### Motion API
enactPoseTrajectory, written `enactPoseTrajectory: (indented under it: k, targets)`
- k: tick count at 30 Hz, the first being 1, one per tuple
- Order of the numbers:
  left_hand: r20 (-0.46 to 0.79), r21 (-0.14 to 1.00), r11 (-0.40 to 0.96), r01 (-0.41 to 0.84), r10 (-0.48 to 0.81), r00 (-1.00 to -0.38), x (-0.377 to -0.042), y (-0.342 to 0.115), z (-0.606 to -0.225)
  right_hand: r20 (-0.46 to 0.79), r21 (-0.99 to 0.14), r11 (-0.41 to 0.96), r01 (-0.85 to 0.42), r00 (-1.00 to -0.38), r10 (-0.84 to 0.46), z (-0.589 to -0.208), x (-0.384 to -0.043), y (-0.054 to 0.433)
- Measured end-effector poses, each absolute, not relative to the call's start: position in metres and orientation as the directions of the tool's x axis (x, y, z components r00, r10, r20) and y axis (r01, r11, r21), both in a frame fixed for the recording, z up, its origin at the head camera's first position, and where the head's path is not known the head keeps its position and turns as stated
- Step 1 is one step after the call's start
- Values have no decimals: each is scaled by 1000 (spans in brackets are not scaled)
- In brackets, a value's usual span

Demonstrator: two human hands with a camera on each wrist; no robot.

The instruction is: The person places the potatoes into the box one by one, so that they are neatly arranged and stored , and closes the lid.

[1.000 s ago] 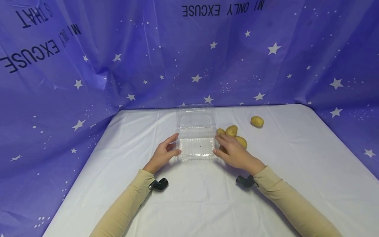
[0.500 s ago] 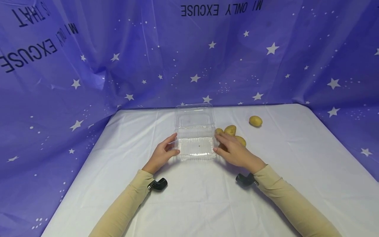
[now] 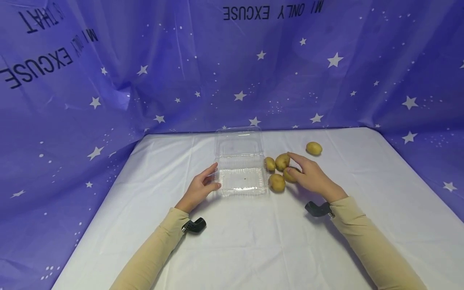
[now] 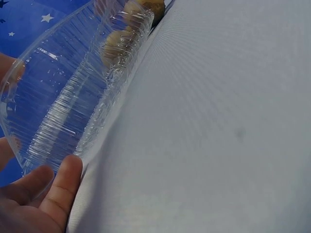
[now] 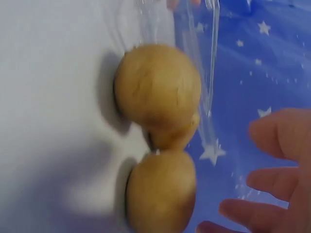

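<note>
Potato (image 3: 290,178) below spread right fingers (image 3: 299,158), clear container (image 3: 241,181) against loose left fingers (image 3: 208,171).

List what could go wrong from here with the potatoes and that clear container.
The four bunched potatoes look rounded, so the right hand, right by them, might knock one rolling.
The clear container looks thin; a bump could shift it, as only the left hand is at its side.
Its open lid, if knocked, might swing over the opening.
</note>
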State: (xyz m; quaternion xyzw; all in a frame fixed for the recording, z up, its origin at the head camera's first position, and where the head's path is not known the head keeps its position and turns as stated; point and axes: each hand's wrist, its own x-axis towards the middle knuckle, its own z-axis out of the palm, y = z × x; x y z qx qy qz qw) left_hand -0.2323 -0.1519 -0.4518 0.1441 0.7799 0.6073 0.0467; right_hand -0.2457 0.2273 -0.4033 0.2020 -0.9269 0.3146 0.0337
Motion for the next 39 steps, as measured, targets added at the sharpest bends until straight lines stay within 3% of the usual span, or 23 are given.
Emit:
enactPoseTrajectory:
  k: [20, 39]
  targets:
    - [99, 961, 220, 167, 291, -952, -232, -152, -452, 145, -568, 734, -372, -923, -356, -439, -261, 253]
    - [102, 958, 229, 171, 284, -953, -233, -153, -452, 183, -536, 749, -389, -920, -347, -444, -262, 252]
